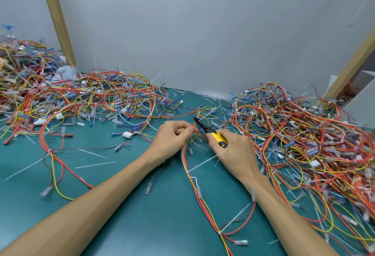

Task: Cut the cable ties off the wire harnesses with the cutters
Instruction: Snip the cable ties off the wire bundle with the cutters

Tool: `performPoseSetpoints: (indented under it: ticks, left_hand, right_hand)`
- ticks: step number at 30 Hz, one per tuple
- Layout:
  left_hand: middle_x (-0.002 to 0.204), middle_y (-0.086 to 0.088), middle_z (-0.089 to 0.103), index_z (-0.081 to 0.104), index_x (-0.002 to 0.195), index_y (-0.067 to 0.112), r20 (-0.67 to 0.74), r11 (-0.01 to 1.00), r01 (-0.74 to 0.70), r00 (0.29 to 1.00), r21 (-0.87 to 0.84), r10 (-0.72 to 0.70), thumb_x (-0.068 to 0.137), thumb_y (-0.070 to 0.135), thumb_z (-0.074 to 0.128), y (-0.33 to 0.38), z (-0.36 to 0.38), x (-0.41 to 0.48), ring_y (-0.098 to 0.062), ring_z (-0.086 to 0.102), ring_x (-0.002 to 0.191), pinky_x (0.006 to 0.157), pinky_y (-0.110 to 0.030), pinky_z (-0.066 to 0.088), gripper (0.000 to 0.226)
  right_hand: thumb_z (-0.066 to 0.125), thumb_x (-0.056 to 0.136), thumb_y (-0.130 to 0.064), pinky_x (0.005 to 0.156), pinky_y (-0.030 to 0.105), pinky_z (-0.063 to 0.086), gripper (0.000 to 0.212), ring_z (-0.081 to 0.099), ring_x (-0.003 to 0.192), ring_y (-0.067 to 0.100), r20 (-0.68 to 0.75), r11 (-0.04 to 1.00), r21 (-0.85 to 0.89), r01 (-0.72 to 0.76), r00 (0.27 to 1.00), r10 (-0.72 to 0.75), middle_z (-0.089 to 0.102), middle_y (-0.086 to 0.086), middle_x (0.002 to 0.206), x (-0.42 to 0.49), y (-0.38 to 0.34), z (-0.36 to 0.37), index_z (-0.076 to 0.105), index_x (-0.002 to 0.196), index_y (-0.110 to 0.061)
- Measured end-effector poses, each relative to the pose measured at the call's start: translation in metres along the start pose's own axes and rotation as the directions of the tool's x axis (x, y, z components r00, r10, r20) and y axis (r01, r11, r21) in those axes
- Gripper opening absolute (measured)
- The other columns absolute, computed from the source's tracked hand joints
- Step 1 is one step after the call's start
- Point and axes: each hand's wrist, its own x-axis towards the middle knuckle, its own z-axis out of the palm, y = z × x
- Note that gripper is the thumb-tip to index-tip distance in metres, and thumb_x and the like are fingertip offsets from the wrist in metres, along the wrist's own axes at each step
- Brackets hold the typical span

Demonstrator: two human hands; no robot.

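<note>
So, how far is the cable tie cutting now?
Done: cut ties lie loose on the mat. In hand: the left hand pinches a harness, the right hand grips the cutters at it. Left: a tie lower on this harness, plus, likely, the pile at right.

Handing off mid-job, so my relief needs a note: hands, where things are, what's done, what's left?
Left hand pinches the harness. Right hand grips the yellow-handled cutters, jaws at those wires.
The harness runs toward the camera on the green mat.
Done: cut ties lie loose on the mat.
Left: uncut ties on this harness, plus the left pile and right pile.
</note>
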Motion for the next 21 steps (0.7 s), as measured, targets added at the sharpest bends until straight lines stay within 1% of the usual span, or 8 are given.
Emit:
performPoseSetpoints:
  ticks: [4,6,8,11,14,18,19,21]
  left_hand:
    - [0.048,0.004,0.035,0.076,0.092,0.021,0.011,0.998,0.046,0.999,-0.042,-0.046,0.097,0.025,0.053,0.0012,0.0004,0.0014,-0.009,0.027,0.047,0.054,-0.027,0.022,0.024]
    - [0.042,0.007,0.04,0.076,0.089,0.02,0.01,0.989,0.089,0.996,-0.115,-0.088,0.101,0.027,0.044,0.0025,-0.0011,0.0031,-0.009,0.037,0.043,0.05,-0.022,0.03,0.035]
    - [0.04,0.005,0.044,0.077,0.088,0.017,0.022,0.983,0.101,0.995,-0.154,-0.099,0.104,0.028,0.035,0.0027,-0.0045,0.0048,-0.01,0.043,0.041,0.048,-0.016,0.034,0.046]
    - [0.048,-0.006,0.051,0.078,0.087,0.015,0.037,0.976,0.103,0.995,-0.191,-0.098,0.104,0.028,0.031,0.0014,-0.008,0.0064,-0.019,0.047,0.047,0.055,-0.025,0.037,0.051]
    - [0.057,-0.01,0.053,0.078,0.084,0.012,0.034,0.965,0.102,0.995,-0.241,-0.097,0.103,0.024,0.036,-0.0012,-0.0077,0.0075,-0.019,0.044,0.047,0.052,-0.025,0.037,0.047]
    - [0.059,-0.004,0.057,0.078,0.084,0.012,0.055,0.965,0.073,0.997,-0.254,-0.061,0.096,0.016,0.044,0.0003,-0.0088,0.005,-0.011,0.043,0.048,0.049,-0.016,0.035,0.036]
    - [0.063,-0.007,0.059,0.078,0.086,0.011,0.058,0.96,0.066,0.997,-0.272,-0.052,0.093,0.011,0.045,0.0014,-0.0092,0.0042,-0.012,0.044,0.052,0.051,-0.017,0.035,0.034]
    - [0.087,-0.026,0.062,0.077,0.087,0.008,0.064,0.949,0.058,0.997,-0.31,-0.041,0.086,0.002,0.049,0.0042,-0.0089,0.0029,-0.019,0.045,0.066,0.056,-0.021,0.034,0.029]
  right_hand:
    - [0.053,0.092,-0.055,0.056,0.034,0.043,0.04,0.056,0.059,0.02,0.005,1.0,0.001,-0.008,1.0,0.008,0.062,-0.002,0.062,-0.0005,0.0013,0.0006,0.067,0.082,-0.018]
    - [0.053,0.091,-0.055,0.054,0.035,0.044,0.041,0.054,0.056,0.02,0.001,1.0,0.024,-0.015,1.0,0.015,0.059,-0.002,0.058,-0.0009,0.0021,0.001,0.066,0.08,-0.018]
    - [0.053,0.091,-0.056,0.055,0.035,0.043,0.04,0.053,0.058,0.021,-0.01,0.998,0.046,-0.034,0.999,0.035,0.057,-0.002,0.059,-0.0014,0.0022,0.002,0.064,0.08,-0.019]
    - [0.055,0.091,-0.055,0.054,0.034,0.034,0.036,0.049,0.061,0.02,-0.076,0.995,0.079,-0.064,0.995,0.07,0.054,-0.004,0.061,-0.0013,0.0032,0.0021,0.059,0.08,-0.021]
    - [0.051,0.091,-0.057,0.055,0.031,0.03,0.035,0.047,0.061,0.018,-0.129,0.986,0.147,-0.077,0.987,0.096,0.051,-0.005,0.063,-0.0002,0.004,-0.0006,0.055,0.08,-0.024]
    - [0.05,0.091,-0.056,0.055,0.029,0.03,0.033,0.047,0.062,0.014,-0.168,0.978,0.197,-0.067,0.981,0.101,0.052,-0.007,0.066,0.0002,0.0046,-0.0027,0.057,0.083,-0.024]
    - [0.05,0.092,-0.055,0.056,0.029,0.031,0.033,0.048,0.063,0.013,-0.175,0.976,0.208,-0.069,0.979,0.107,0.053,-0.007,0.068,0.0002,0.0047,-0.003,0.058,0.084,-0.024]
    - [0.051,0.091,-0.054,0.057,0.027,0.033,0.031,0.048,0.064,0.012,-0.194,0.969,0.236,-0.077,0.973,0.125,0.054,-0.008,0.07,0.0004,0.0056,-0.0033,0.059,0.086,-0.024]
